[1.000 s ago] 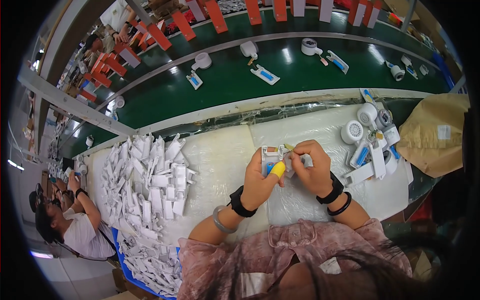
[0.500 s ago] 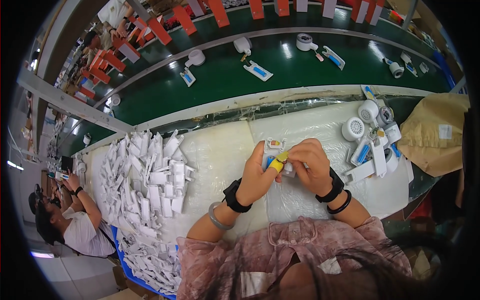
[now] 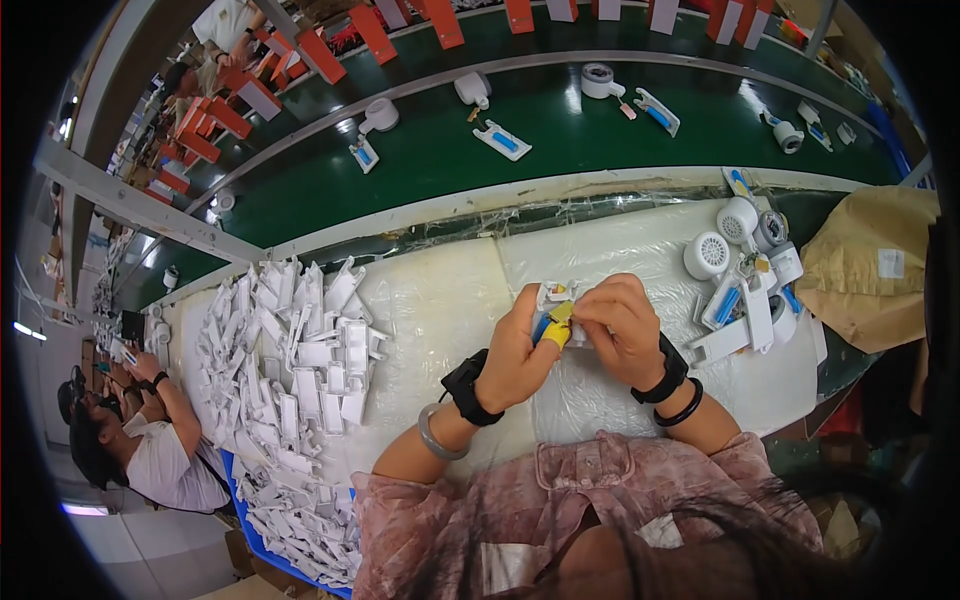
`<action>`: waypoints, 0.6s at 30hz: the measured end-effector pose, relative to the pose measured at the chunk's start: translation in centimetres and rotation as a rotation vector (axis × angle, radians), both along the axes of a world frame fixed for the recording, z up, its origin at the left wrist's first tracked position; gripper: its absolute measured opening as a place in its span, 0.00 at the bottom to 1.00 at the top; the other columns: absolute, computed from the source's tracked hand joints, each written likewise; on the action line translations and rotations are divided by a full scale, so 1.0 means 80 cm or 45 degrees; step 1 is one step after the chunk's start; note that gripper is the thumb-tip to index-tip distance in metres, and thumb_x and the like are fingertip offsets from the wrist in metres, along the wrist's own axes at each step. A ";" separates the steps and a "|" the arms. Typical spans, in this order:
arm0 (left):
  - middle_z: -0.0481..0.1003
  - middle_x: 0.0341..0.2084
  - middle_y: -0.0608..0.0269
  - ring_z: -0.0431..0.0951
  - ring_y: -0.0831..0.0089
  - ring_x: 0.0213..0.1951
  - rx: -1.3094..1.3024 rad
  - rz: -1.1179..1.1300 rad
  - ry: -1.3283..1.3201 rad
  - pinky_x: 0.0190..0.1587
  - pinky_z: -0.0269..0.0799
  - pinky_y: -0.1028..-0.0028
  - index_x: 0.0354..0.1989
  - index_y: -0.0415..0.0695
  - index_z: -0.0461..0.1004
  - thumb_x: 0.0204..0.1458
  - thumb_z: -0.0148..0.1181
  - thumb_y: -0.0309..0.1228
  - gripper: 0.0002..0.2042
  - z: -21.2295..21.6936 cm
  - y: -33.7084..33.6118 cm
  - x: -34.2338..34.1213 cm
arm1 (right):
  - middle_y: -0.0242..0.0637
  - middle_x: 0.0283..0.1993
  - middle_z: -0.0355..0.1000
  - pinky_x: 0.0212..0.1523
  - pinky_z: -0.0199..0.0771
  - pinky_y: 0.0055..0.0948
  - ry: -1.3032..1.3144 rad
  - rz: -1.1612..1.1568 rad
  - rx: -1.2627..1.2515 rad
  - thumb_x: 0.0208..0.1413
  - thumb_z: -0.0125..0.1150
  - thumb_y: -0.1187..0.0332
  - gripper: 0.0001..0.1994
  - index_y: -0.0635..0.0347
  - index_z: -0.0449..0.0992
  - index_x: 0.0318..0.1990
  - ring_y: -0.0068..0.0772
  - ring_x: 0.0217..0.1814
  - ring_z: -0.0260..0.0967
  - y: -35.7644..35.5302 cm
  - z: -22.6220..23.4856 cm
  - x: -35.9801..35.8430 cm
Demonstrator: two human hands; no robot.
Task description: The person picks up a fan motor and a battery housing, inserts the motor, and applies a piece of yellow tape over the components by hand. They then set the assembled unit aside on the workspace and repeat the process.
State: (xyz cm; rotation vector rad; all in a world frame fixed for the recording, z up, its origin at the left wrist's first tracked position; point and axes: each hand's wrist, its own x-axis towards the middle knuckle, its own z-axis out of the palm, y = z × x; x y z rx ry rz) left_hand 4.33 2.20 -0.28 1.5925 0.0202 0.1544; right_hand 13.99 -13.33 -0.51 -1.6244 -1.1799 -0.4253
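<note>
Close in front of me, my left hand (image 3: 520,355) is closed around a white plastic handle part (image 3: 556,291) with a blue battery cell (image 3: 541,327) in it. Yellow covers the tip of its thumb. My right hand (image 3: 622,330) meets it from the right, fingertips pinched at a small yellow-green piece (image 3: 562,313) with dark bits beside it. Whether that piece or something smaller sits in the pinch is hidden by the fingers. To the right lies a group of white fan parts with round grilled heads (image 3: 707,255), handles (image 3: 759,318) and blue cells.
White handle shells (image 3: 325,370) are heaped at left, spilling into a blue bin (image 3: 258,550). Beyond the plastic-covered table, a green conveyor (image 3: 430,185) carries fan units (image 3: 381,115); orange-and-white boxes (image 3: 373,35) stand farther back. A brown paper bag (image 3: 865,270) lies right. Another person (image 3: 165,450) works at left.
On the conveyor, the nearer fan units have shifted slightly left. Both hands stay in nearly the same place; the left hand and the white part have tilted a little.
</note>
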 end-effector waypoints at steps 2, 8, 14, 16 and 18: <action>0.71 0.34 0.61 0.71 0.79 0.30 0.003 0.002 0.007 0.33 0.70 0.78 0.53 0.38 0.61 0.52 0.44 0.17 0.18 0.000 -0.001 0.000 | 0.36 0.38 0.74 0.43 0.69 0.35 0.012 0.009 -0.016 0.42 0.66 0.83 0.12 0.59 0.77 0.36 0.41 0.39 0.69 0.000 0.000 -0.001; 0.71 0.34 0.63 0.70 0.80 0.30 0.075 -0.035 -0.059 0.33 0.70 0.78 0.53 0.39 0.61 0.55 0.46 0.20 0.16 -0.003 0.004 0.000 | 0.32 0.35 0.75 0.42 0.67 0.34 0.010 -0.045 -0.017 0.40 0.67 0.81 0.13 0.57 0.78 0.36 0.37 0.36 0.69 0.003 0.004 -0.002; 0.71 0.35 0.64 0.70 0.82 0.31 0.086 -0.024 -0.076 0.30 0.69 0.81 0.57 0.38 0.60 0.60 0.50 0.26 0.18 0.000 0.000 -0.002 | 0.32 0.34 0.74 0.42 0.66 0.34 0.005 0.007 -0.023 0.40 0.67 0.81 0.13 0.57 0.77 0.36 0.37 0.36 0.69 0.003 0.007 -0.001; 0.73 0.34 0.57 0.72 0.73 0.34 0.015 0.043 -0.013 0.38 0.69 0.74 0.53 0.36 0.63 0.57 0.56 0.31 0.18 0.004 -0.004 0.000 | 0.31 0.34 0.74 0.42 0.66 0.33 -0.003 -0.004 -0.004 0.40 0.67 0.81 0.13 0.56 0.77 0.36 0.38 0.36 0.69 0.002 0.006 -0.001; 0.73 0.34 0.56 0.73 0.72 0.34 0.027 0.041 -0.017 0.38 0.69 0.74 0.53 0.36 0.63 0.57 0.56 0.31 0.18 0.003 -0.004 -0.001 | 0.31 0.34 0.74 0.42 0.66 0.33 0.006 0.001 0.002 0.40 0.67 0.81 0.14 0.56 0.77 0.36 0.38 0.36 0.69 0.002 0.005 -0.001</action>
